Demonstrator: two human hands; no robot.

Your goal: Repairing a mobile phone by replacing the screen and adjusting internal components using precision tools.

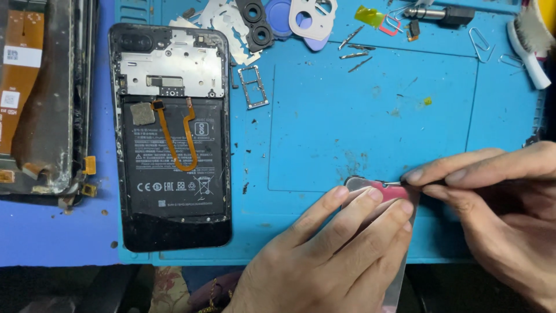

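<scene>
My left hand [324, 255] lies flat at the mat's front edge, fingers pressing down a thin grey plate with a pink-red patch [382, 188]. My right hand [498, 197] comes in from the right and pinches a slim dark metal tool [425, 182] whose tip touches the plate's top edge. An opened phone [171, 133] lies face down at the left of the blue mat [370, 116], showing its black battery, an orange flex cable [176, 136] and a silver metal shield.
A removed screen assembly [43, 98] lies at the far left. A SIM tray [253, 87], small metal covers, camera rings, a blue pick and tweezers [354, 47] sit along the mat's back. A white brush [530, 43] and a paper clip are at the right.
</scene>
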